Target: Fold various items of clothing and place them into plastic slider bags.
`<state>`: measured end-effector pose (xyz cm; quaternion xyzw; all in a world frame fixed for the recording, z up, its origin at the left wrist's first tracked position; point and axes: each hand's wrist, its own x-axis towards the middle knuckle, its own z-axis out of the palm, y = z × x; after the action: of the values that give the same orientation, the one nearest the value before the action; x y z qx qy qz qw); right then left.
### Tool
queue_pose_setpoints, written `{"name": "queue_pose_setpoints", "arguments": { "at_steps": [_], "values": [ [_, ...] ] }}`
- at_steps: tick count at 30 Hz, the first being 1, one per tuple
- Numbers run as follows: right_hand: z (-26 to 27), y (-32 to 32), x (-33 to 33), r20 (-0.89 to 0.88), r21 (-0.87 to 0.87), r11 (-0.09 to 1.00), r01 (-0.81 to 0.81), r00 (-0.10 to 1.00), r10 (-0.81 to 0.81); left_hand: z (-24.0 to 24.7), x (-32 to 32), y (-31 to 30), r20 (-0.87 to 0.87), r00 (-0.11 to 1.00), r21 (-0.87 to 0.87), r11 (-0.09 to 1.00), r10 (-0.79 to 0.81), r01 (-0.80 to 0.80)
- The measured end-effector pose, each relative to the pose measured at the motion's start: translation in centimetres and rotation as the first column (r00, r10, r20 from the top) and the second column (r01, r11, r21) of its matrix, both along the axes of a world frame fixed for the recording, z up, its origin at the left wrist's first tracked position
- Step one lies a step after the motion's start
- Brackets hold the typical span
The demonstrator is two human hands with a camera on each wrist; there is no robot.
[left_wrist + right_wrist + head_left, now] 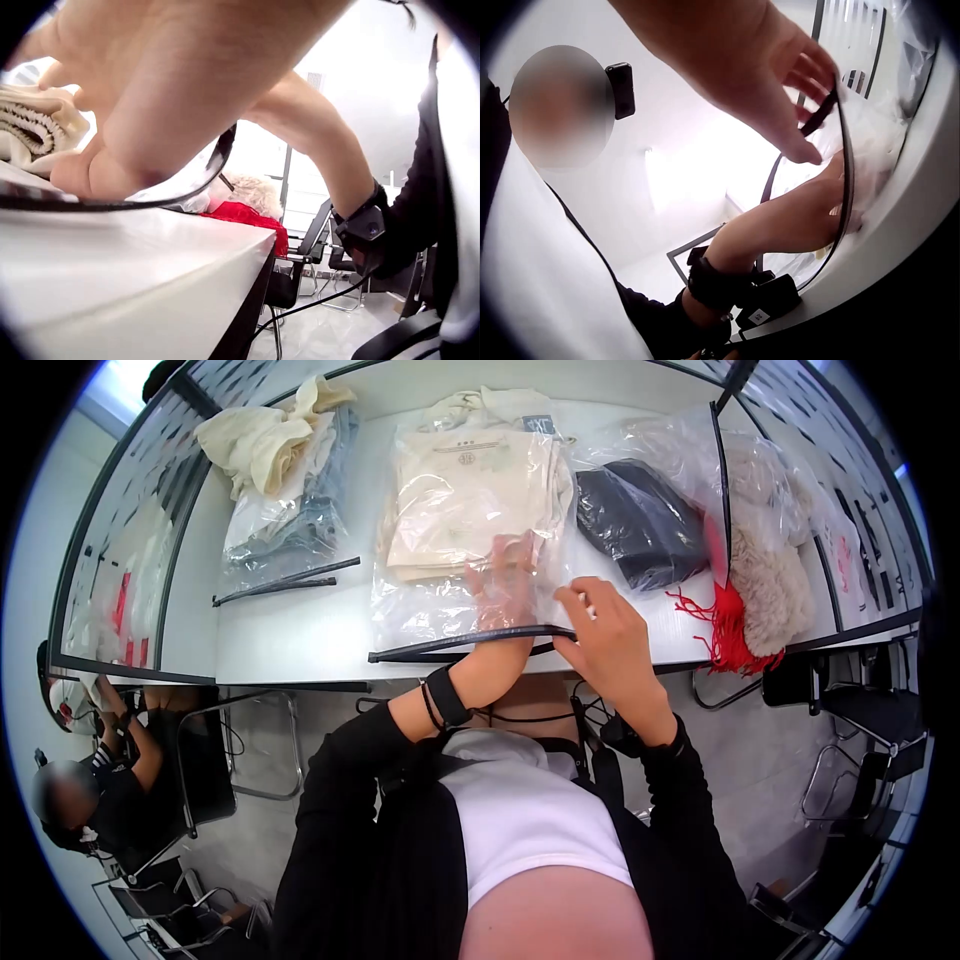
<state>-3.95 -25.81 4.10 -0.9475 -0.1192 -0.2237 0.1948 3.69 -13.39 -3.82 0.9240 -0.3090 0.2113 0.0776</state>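
In the head view a clear plastic bag [420,610] with a black-edged mouth lies at the table's front, holding a folded cream garment [450,500]. My left hand [505,585] reaches through the mouth and shows through the plastic, its fingers extended at the garment's lower right. The left wrist view has that hand [187,82] close over the table, the rolled cream cloth [37,135] beyond its fingers. With thumb and fingers my right hand [612,630] pinches the right end of the black edge. In the right wrist view this black edge [846,165] bows open around the left forearm.
Left of the bag lies another clear bag with folded clothes [280,510], its black edge [285,582] toward me. To the right are a bagged black item [640,520], a fluffy beige item [770,585] and red fringe [735,630]. Mesh panels [130,550] flank the table.
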Motion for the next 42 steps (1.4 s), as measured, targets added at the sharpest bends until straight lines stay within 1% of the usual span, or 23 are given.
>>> {"name": "queue_pose_setpoints", "arguments": {
  "at_steps": [2, 3, 4, 5, 7, 8, 10, 11, 12, 13, 14, 15, 18, 19, 22, 23, 26, 29, 32, 35, 38, 40, 42],
  "values": [
    [-0.6, -0.4, -0.8, -0.105, 0.021, 0.992, 0.126, 0.987, -0.123, -1.6, 0.6, -0.4, 0.09, 0.99, -0.003, 0.994, 0.108, -0.108],
    [-1.5, -0.8, -1.2, -0.156, 0.015, 0.982, 0.186, 0.971, -0.182, -1.6, 0.6, -0.4, -0.112, 0.982, -0.052, 0.986, 0.153, -0.159],
    [-2.2, -1.1, -1.5, -0.205, 0.007, 0.969, 0.247, 0.949, -0.241, -1.4, 0.7, -0.3, -0.07, 0.986, -0.09, 0.983, 0.152, -0.158],
    [-2.6, -1.1, -1.8, -0.119, 0.043, 0.96, 0.276, 0.956, -0.27, -0.8, 0.7, -0.1, -0.031, 0.988, -0.126, 0.98, 0.15, -0.153],
    [-3.7, -1.3, -2.5, -0.264, 0.138, 0.902, 0.408, 0.893, -0.363, -0.5, 0.6, 0.4, 0.012, 0.99, -0.148, 0.98, 0.139, -0.136],
    [-4.2, -1.4, -2.7, -0.339, 0.177, 0.862, 0.475, 0.852, -0.4, -0.6, 0.7, 0.5, -0.029, 0.993, -0.178, 0.977, 0.111, -0.114],
    [-5.1, -1.6, -2.7, -0.45, 0.234, 0.856, 0.46, 0.832, -0.324, -0.9, 0.8, 0.8, -0.108, 0.993, -0.24, 0.968, 0.053, -0.078],
    [-5.6, -1.5, -2.6, -0.466, 0.27, 0.855, 0.443, 0.837, -0.287, -0.8, 1.0, 0.9, -0.371, 0.922, -0.466, 0.881, -0.113, -0.079],
    [-5.8, -1.3, -2.6, -0.484, 0.304, 0.851, 0.428, 0.839, -0.249, -1.0, 1.2, 1.2, -0.274, 0.955, -0.331, 0.944, -0.115, 0.019],
    [-5.9, -1.0, -2.4, -0.467, 0.437, 0.789, 0.431, 0.859, -0.211, -1.3, 1.4, 1.6, -0.173, 0.976, -0.175, 0.979, -0.136, 0.105],
    [-5.5, -1.2, -2.1, -0.519, 0.472, 0.764, 0.44, 0.839, -0.162, -1.6, 1.7, 1.7, -0.071, 0.983, -0.007, 0.985, -0.172, 0.172],
    [-4.8, -1.4, -1.9, -0.567, 0.506, 0.736, 0.45, 0.816, -0.109, -1.9, 1.6, 1.3, -0.082, 0.98, -0.12, 0.977, -0.184, 0.173],
    [-5.0, -1.9, -1.6, -0.605, 0.579, 0.68, 0.45, 0.796, -0.012, -1.4, 1.2, -0.2, -0.109, 0.987, -0.261, 0.962, -0.117, 0.086],
    [-5.2, -2.1, -1.6, -0.604, 0.587, 0.681, 0.436, 0.797, 0.01, -1.1, 1.3, -0.4, -0.046, 0.993, -0.119, 0.987, -0.113, 0.107],
    [-5.2, -2.5, -1.5, -0.602, 0.6, 0.685, 0.414, 0.797, 0.046, -1.0, 1.0, -2.5, -0.075, 0.996, -0.203, 0.979, -0.05, 0.034],
    [-5.2, -2.6, -1.6, -0.603, 0.602, 0.686, 0.41, 0.796, 0.054, -0.8, 0.6, -3.5, -0.176, 0.977, -0.549, 0.836, -0.12, 0.004],
    [-5.6, -2.7, -1.7, -0.587, 0.63, 0.662, 0.406, 0.807, 0.063, -0.2, 0.8, -2.8, 0.033, 0.988, -0.164, 0.974, -0.154, 0.157],
    [-5.7, -2.5, -2.0, -0.568, 0.631, 0.668, 0.395, 0.822, 0.051, -0.3, 0.9, -2.3, -0.006, 0.989, -0.016, 0.989, -0.149, 0.149],
    [-5.5, -2.2, -2.2, -0.557, 0.629, 0.67, 0.395, 0.83, 0.033, 0.1, 2.5, -1.7, -0.241, 0.957, -0.057, 0.987, -0.16, 0.151],
    [-5.8, -2.2, -2.2, -0.57, 0.586, 0.697, 0.413, 0.822, -0.009, 0.9, 3.0, -0.4, -0.312, 0.92, -0.193, 0.964, -0.238, 0.183],
    [-5.9, -2.2, -2.0, -0.579, 0.544, 0.728, 0.418, 0.814, -0.034, 2.2, 3.8, -0.2, -0.451, 0.873, -0.082, 0.983, -0.184, 0.165],
    [-6.1, -2.2, -2.0, -0.575, 0.548, 0.723, 0.421, 0.817, -0.04, 0.7, 4.5, -0.2, -0.445, 0.88, -0.036, 0.985, -0.167, 0.169],
    [-6.0, -2.1, -2.1, -0.569, 0.543, 0.725, 0.424, 0.821, -0.054, 1.5, 4.5, 0.1, -0.455, 0.868, -0.016, 0.977, -0.197, 0.213]
  ]
}}
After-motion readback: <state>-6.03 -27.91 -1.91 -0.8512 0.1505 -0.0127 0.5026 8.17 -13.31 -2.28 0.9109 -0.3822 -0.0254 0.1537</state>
